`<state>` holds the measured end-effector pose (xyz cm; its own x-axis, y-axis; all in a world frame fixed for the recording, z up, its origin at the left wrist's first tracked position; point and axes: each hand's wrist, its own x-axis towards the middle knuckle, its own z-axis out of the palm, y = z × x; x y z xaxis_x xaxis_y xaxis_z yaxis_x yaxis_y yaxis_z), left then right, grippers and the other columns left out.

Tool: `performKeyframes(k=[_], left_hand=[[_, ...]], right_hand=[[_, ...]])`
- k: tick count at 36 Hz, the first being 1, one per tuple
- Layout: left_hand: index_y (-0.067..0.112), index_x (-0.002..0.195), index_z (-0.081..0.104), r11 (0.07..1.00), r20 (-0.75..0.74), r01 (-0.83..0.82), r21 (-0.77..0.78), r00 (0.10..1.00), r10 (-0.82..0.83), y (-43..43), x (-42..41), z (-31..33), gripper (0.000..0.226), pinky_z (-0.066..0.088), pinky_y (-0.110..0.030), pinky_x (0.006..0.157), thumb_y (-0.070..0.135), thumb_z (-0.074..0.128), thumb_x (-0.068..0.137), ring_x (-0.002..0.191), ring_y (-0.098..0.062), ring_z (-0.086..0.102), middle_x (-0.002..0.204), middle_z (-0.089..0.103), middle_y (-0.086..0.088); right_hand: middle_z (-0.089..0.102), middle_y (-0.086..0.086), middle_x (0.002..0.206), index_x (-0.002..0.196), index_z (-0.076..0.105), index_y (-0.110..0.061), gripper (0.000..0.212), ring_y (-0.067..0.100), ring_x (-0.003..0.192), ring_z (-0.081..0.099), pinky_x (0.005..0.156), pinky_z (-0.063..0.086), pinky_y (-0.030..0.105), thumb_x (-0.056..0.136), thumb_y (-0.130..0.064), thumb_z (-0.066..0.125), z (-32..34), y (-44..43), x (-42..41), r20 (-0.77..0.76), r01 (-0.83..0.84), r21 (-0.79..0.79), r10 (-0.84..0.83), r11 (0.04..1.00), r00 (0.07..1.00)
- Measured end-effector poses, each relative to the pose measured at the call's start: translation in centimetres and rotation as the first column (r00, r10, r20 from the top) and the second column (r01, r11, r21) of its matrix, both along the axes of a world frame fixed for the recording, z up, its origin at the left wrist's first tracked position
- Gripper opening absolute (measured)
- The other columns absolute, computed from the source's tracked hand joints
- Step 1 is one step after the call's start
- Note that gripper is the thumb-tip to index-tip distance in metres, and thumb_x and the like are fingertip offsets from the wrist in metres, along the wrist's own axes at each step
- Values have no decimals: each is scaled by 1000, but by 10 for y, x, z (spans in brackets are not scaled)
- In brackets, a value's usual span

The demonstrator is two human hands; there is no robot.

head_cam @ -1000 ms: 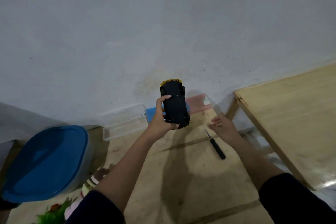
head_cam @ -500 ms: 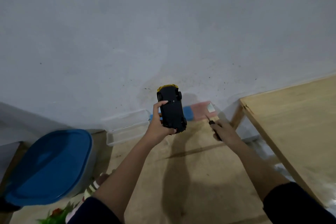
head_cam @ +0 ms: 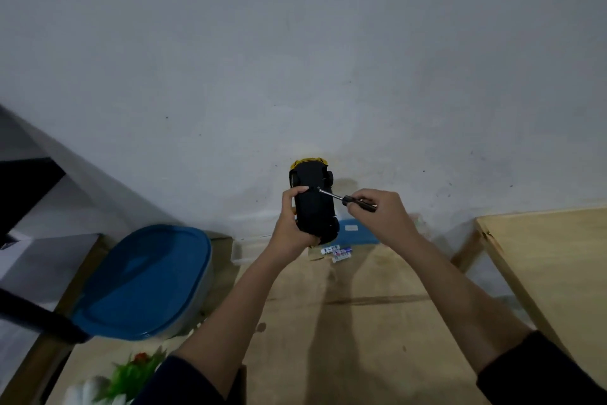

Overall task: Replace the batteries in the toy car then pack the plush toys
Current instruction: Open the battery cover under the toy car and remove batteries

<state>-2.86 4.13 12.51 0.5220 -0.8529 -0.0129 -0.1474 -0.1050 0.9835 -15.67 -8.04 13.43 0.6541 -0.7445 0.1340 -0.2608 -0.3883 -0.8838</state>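
A yellow toy car (head_cam: pixel 314 204) is held up in front of the wall with its black underside facing me. My left hand (head_cam: pixel 293 224) grips it from the left and below, thumb on the underside. My right hand (head_cam: pixel 381 217) grips a black-handled screwdriver (head_cam: pixel 348 200); its metal tip touches the car's underside near the left thumb. A small pack of batteries (head_cam: pixel 338 253) lies on the wooden table (head_cam: pixel 345 339) under the car. A green and white plush toy (head_cam: pixel 131 375) shows at the bottom left, blurred.
A large container with a blue lid (head_cam: pixel 144 279) stands at the table's left. A blue box (head_cam: pixel 356 233) lies by the wall behind the batteries. A second wooden table (head_cam: pixel 551 266) stands at the right, with a gap between. A dark bar (head_cam: pixel 36 316) crosses the left edge.
My right hand picked the screwdriver up off the table and brought its tip to the car's underside. The left hand raised the car a little. The camera tilted and shifted.
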Motion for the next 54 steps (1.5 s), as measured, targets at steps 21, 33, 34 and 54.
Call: performKeyframes(k=[21, 33, 34, 54], left_hand=[[33, 124, 35, 996, 201, -28, 80, 979, 11, -1, 14, -23, 87, 59, -44, 73, -10, 78, 61, 103, -25, 57, 117, 45, -5], [33, 130, 33, 968, 447, -76, 238, 894, -39, 0, 21, -28, 80, 47, -21, 70, -1, 75, 71, 91, -23, 49, 107, 35, -7], [33, 130, 33, 968, 450, -79, 238, 892, -38, -1, 21, -28, 79, 46, -20, 68, -1, 75, 71, 91, -23, 49, 107, 35, -8], [25, 124, 36, 991, 95, -109, 75, 990, 102, -1, 21, -13, 80, 51, -27, 60, -24, 61, 65, 101, -30, 55, 119, 49, -12]], right_hand=[[68, 20, 81, 84, 71, -6, 11, 20, 69, 54, 64, 41, 29, 85, -12, 62, 0, 4, 2, -48, 19, 41, -17, 999, 999], [71, 11, 74, 91, 75, -7, 15, 24, 70, 66, 64, 53, 26, 82, -17, 68, 13, 4, 13, -178, 41, -58, -51, 997, 983], [71, 13, 75, 87, 75, -6, 19, 26, 71, 65, 67, 53, 31, 84, -22, 66, 14, 6, 16, -195, 40, -124, -64, 992, 979], [53, 14, 102, 111, 59, -4, 31, 28, 88, 56, 76, 47, 34, 93, -28, 53, 38, 28, 30, -177, 40, -412, -123, 910, 976]])
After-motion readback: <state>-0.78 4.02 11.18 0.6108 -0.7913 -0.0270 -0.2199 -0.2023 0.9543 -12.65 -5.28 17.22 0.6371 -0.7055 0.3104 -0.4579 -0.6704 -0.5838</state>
